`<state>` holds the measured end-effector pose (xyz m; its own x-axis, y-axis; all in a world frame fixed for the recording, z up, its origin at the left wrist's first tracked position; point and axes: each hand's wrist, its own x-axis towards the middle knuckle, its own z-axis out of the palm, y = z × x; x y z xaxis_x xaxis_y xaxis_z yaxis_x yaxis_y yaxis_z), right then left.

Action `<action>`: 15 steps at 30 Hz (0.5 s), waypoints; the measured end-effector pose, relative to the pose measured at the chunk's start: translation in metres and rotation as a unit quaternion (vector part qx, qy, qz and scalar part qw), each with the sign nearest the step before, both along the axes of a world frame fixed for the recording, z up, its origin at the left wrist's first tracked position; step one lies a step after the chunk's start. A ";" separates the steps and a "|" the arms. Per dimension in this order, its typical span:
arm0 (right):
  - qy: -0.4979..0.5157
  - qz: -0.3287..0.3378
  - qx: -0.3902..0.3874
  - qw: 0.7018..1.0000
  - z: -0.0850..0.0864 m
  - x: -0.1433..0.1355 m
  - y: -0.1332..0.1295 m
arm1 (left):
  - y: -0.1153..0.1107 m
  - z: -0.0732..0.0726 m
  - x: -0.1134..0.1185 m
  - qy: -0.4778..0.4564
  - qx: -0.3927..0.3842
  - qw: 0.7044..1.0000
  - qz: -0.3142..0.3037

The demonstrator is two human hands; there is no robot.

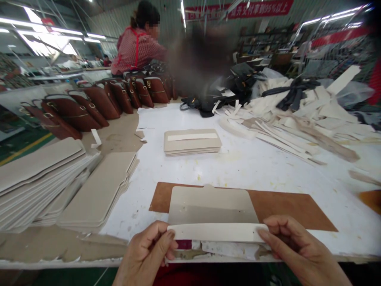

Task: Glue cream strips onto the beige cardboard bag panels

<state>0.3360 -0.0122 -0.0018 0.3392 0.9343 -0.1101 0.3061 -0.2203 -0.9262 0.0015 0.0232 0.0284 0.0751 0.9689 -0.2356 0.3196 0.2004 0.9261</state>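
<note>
Between my two hands stretches a cream strip with small holes near its ends. My left hand pinches its left end, and my right hand pinches the right end. Just behind the strip lies a beige panel with rounded corners, a small tab on its far edge and small holes. Under that panel, a brown leather-like sheet shows on both sides. Farther back sits a short stack of beige panels with a cream strip lying on top.
Beige panel stacks fill the left of the table. Brown bags stand in a row behind them. Cream scraps and black bags pile up at the back right. A person in a checked shirt stands across the table.
</note>
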 end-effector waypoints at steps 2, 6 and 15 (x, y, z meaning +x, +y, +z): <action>-0.029 0.021 -0.015 0.999 -0.001 0.003 0.008 | 0.006 0.001 -0.001 0.031 0.017 0.999 -0.015; -0.089 0.014 -0.003 0.996 0.001 0.002 0.026 | 0.018 0.004 0.005 0.089 0.072 0.993 0.023; -0.139 0.003 0.000 0.990 0.001 -0.008 0.041 | 0.030 -0.016 0.008 0.163 0.155 0.974 0.031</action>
<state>0.3284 0.0288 -0.0012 0.3503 0.9365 -0.0134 0.5513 -0.2177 -0.8054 0.0091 0.0532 0.0124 -0.0154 0.9976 0.0681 0.6024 -0.0451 0.7969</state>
